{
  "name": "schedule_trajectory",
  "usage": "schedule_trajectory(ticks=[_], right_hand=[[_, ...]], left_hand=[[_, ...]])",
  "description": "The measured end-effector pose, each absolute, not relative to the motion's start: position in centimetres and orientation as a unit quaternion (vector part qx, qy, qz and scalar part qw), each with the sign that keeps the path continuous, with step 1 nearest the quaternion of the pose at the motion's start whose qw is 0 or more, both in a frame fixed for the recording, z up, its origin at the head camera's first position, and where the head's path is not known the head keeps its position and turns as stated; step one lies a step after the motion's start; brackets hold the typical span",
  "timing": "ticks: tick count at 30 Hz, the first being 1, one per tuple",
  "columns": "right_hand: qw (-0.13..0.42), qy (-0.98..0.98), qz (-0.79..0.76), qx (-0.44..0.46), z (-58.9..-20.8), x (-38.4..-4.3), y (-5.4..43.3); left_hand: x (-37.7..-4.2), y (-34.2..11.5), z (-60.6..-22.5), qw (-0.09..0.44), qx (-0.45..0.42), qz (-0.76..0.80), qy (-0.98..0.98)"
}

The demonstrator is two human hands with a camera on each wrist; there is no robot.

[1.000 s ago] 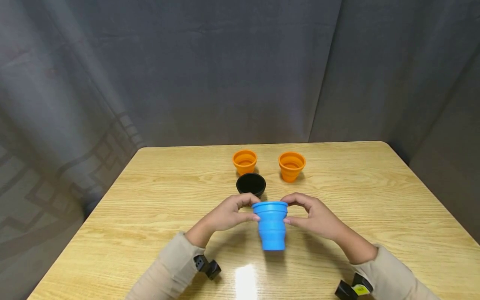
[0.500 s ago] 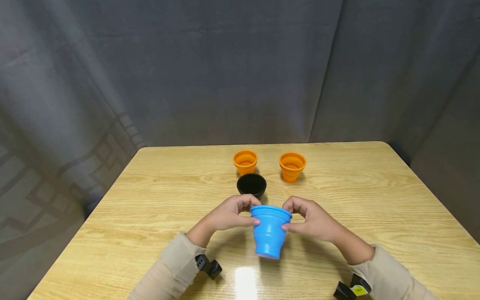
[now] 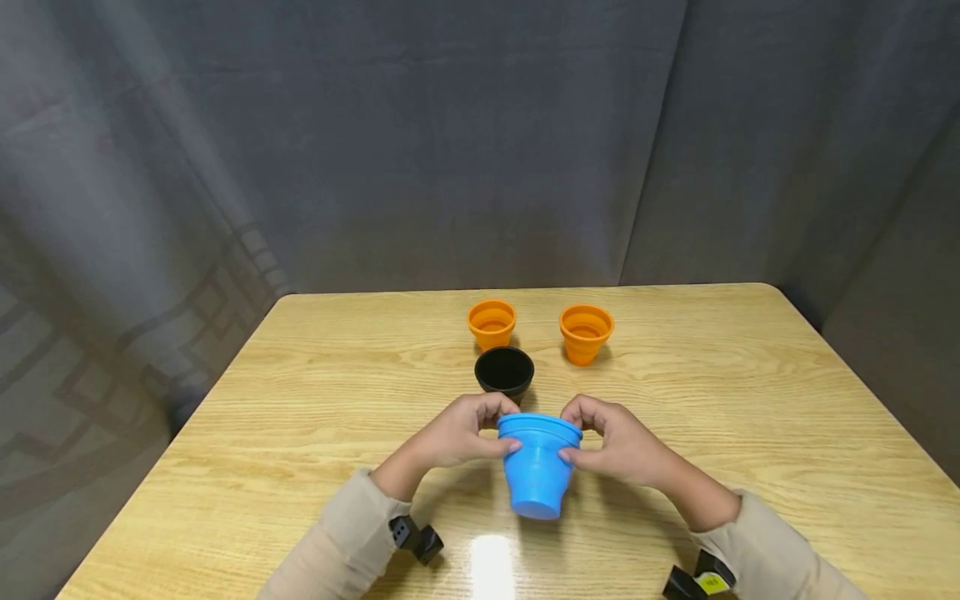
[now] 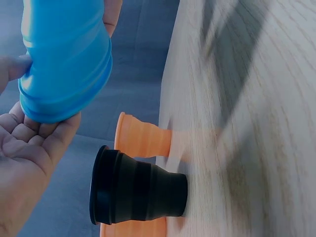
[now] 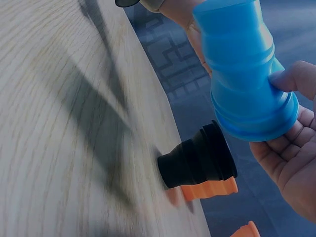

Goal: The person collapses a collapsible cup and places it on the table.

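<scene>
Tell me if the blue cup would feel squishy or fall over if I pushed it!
The blue cup probably feels squishy: its wall looks bent between the left hand and the right hand. Stood up, it might tip if pushed near the top, since its bottom is narrower than its rim.

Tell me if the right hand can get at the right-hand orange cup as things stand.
Probably not yet: the right hand grips the blue cup. Otherwise the way looks free; nothing seems to stand between that hand and the right-hand orange cup.
</scene>
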State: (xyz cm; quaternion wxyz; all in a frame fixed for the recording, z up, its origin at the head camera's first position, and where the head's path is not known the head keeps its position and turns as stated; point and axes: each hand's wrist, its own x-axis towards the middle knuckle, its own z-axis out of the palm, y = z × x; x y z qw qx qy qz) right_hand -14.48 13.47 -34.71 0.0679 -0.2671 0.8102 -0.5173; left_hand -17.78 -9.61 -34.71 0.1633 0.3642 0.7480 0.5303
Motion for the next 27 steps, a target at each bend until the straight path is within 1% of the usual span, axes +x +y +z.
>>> schedule_trajectory(ticks=[5, 12, 17, 19, 27], right_hand=[[0.062, 0.813, -0.515, -0.265, -34.9, -14.6, 13.4], [0.026, 0.813, -0.521, -0.257, -34.9, -14.7, 12.9], [0.004, 0.813, -0.526, -0.249, -35.0, -14.5, 12.8], [-0.009, 0.812, -0.527, -0.252, -35.2, -14.4, 12.8], [-0.047, 0.815, -0.517, -0.256, -35.3, -14.1, 12.6]], left_hand=[[-17.5, -9.5, -34.7, 0.136, 0.363, 0.523, 0.759], [-17.1, -9.2, -34.5, 0.083, 0.361, 0.524, 0.767], [-16.5, -9.0, -33.5, 0.066, 0.359, 0.514, 0.776], [-16.6, -9.0, -33.9, 0.055, 0.366, 0.507, 0.778], [-17.1, -8.7, -35.5, -0.031, 0.415, 0.476, 0.775]])
